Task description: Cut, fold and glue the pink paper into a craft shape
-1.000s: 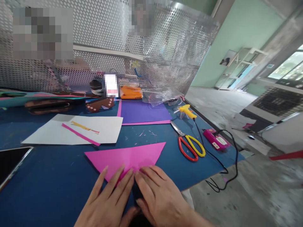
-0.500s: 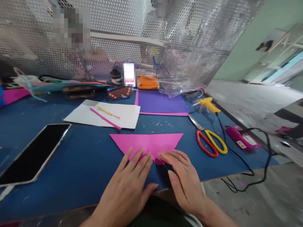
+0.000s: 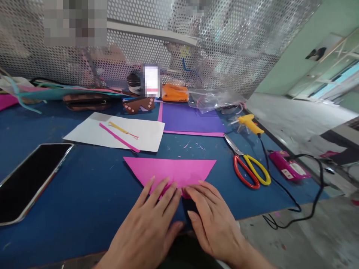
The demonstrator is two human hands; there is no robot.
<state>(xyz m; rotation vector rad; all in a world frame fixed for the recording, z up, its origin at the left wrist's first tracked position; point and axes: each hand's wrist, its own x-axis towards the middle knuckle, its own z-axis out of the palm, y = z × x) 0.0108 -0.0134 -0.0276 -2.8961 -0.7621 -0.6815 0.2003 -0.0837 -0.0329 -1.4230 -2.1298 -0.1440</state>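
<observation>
A pink sheet of paper [image 3: 171,170] lies on the blue tabletop, its long straight edge away from me and its sides slanting in toward my hands. My left hand [image 3: 153,216] lies palm down, fingers stretched over the paper's near left part. Beside it, my right hand [image 3: 214,216] rests its fingertips on the near right part, the fingers extended and slightly bent. The near edge of the paper is partly hidden under the fingers. Scissors [image 3: 246,164] with one red and one yellow handle lie to the right of the paper.
White paper [image 3: 148,129] holding pink and yellow strips lies beyond the pink sheet, beside purple paper [image 3: 193,119]. A phone [image 3: 33,179] is at left. A yellow glue gun [image 3: 249,123] and pink power socket [image 3: 290,166] with a black cord are at right. Mesh [image 3: 140,48] rises behind.
My right hand has shifted slightly left, its fingers flatter and closer to my left hand on the paper. The camera view has shifted a little; the other things stay where they lay.
</observation>
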